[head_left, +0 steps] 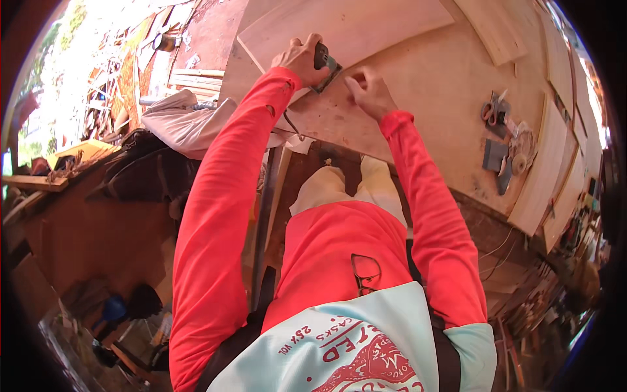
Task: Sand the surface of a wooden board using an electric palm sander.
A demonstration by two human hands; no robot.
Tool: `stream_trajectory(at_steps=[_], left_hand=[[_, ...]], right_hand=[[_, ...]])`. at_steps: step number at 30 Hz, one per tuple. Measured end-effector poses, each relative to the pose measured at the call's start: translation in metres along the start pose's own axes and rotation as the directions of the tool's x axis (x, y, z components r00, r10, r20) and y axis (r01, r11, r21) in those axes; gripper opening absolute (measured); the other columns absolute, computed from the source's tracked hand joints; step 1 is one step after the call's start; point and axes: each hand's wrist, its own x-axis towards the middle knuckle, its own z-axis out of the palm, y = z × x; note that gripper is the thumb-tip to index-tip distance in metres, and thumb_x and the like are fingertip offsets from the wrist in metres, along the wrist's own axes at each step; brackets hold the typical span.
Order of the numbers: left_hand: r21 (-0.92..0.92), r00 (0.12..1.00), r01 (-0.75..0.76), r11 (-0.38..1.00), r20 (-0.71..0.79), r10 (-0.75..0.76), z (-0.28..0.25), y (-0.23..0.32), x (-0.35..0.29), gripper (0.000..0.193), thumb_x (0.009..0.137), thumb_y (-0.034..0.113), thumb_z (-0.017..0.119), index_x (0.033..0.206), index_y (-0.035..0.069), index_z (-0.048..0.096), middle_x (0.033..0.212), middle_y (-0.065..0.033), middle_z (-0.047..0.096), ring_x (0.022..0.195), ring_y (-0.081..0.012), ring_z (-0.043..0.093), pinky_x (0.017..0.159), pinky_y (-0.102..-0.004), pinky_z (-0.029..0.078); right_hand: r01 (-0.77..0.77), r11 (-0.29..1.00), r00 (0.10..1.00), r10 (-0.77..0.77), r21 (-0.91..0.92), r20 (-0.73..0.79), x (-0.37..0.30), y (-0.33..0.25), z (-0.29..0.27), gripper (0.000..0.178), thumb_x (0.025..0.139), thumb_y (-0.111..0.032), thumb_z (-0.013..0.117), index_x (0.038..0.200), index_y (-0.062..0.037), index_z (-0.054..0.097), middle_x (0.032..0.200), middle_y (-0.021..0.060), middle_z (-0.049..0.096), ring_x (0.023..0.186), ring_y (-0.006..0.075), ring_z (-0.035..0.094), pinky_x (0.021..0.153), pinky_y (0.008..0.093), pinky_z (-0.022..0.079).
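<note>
While a dark green-and-black handheld power tool (332, 66) sits at the near edge of the pale wooden board (356, 27), my left hand (299, 59) is wrapped around it. My right hand (372, 93) hangs just beside, half curled (whether it pinches anything, I cannot tell), above the tan wooden tabletop (431, 111), grey-handled scissors (486, 112) lying farther right.

Sm. dark green/blk power tool (330, 65), w/ a flat base, held at the near edge of the wood board (353, 32), toward its L end; exact type & on/off can't tell. Board's a lt. pinkish-tan rect. pc., lying flat & angled on the worktop (431, 117), far side partly out of view.
</note>
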Motion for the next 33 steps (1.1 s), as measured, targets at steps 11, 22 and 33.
stream_trajectory(at_steps=[11,22,33], left_hand=[[0.011,0.984,-0.176,0.984,0.023,0.175,0.006,-0.047,-0.047,0.071,0.07,0.033,0.076,0.133,0.024,0.044,0.113,-0.0234,0.055,0.095,-0.0468,0.065,0.085,-0.0509,0.054],[0.036,0.976,-0.196,0.98,0.106,0.191,-0.002,-0.044,-0.054,0.073,0.071,0.024,0.079,0.134,0.02,0.042,0.114,-0.0209,0.054,0.104,-0.0425,0.061,0.09,-0.0486,0.051],[0.092,0.987,-0.158,0.983,0.024,0.156,0.023,0.018,0.023,0.078,0.066,0.031,0.08,0.132,0.017,0.041,0.115,-0.0263,0.052,0.104,-0.0454,0.062,0.092,-0.0492,0.051]], right_hand=[[-0.497,0.858,0.866,0.499,0.131,0.018,-0.313,0.172,-0.003,0.024,0.095,-0.02,0.062,0.09,0.003,0.058,0.076,0.0104,0.063,0.059,0.0176,0.067,0.049,0.0304,0.055],[-0.646,0.243,0.218,0.967,0.724,-0.131,-0.566,0.322,-0.045,0.026,0.097,-0.027,0.059,0.108,-0.0036,0.053,0.081,0.014,0.061,0.063,0.0311,0.068,0.053,0.0456,0.06],[-0.632,0.315,0.326,0.937,0.708,-0.127,-0.563,0.329,-0.065,0.025,0.097,-0.024,0.058,0.106,-0.0013,0.053,0.087,0.0146,0.062,0.064,0.0302,0.068,0.052,0.0424,0.06]])
